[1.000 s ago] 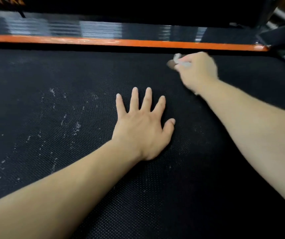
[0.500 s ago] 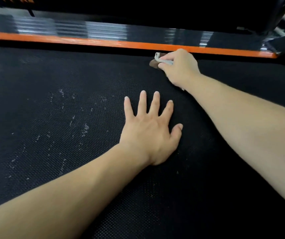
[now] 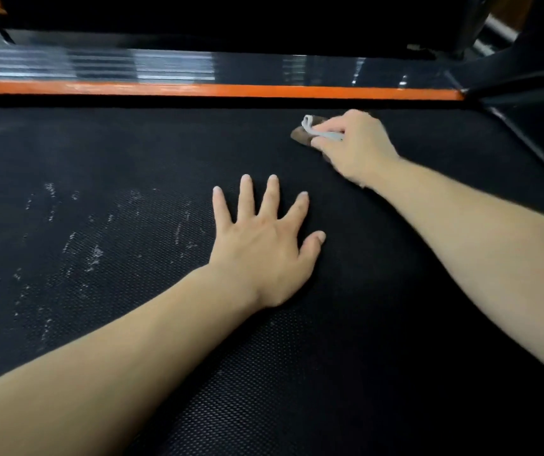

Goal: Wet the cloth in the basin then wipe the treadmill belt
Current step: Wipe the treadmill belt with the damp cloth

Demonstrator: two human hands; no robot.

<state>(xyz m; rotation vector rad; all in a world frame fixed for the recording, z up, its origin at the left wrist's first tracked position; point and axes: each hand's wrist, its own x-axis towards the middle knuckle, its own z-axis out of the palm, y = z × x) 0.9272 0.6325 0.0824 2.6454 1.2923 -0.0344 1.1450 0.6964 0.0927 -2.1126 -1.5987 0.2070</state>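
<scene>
Pressing onto the belt (image 3: 132, 153), far right side: the cloth (image 3: 310, 128). It lies just short of the orange strip (image 3: 214, 90), near the belt's far right corner. Most of it is hidden under the right hand (image 3: 352, 146), whose fingers are curled over it and clench it against the belt, knuckles up.

Left hand (image 3: 264, 245): palm down, flat on mid-belt, fingers straight and spread, holding nothing. It sits nearer me than the cloth and apart from it.

Belt surface: matte black with a fine dotted weave. Pale flecks (image 3: 93, 255) and smears are scattered left of the left hand.

Surroundings: the orange strip runs the full width along the belt's far edge. Behind it is a glossy black panel (image 3: 264, 69) carrying streaked reflections of light. A black frame bar (image 3: 527, 139) slants along the belt's right edge. A metal tube (image 3: 497, 28) shows at upper right, blurred. The room beyond is dark.

Cloth, the part that shows: small and bunched, a brown wad at the leading edge with a grey-white fold looped over it. Cannot tell if it is wet.
</scene>
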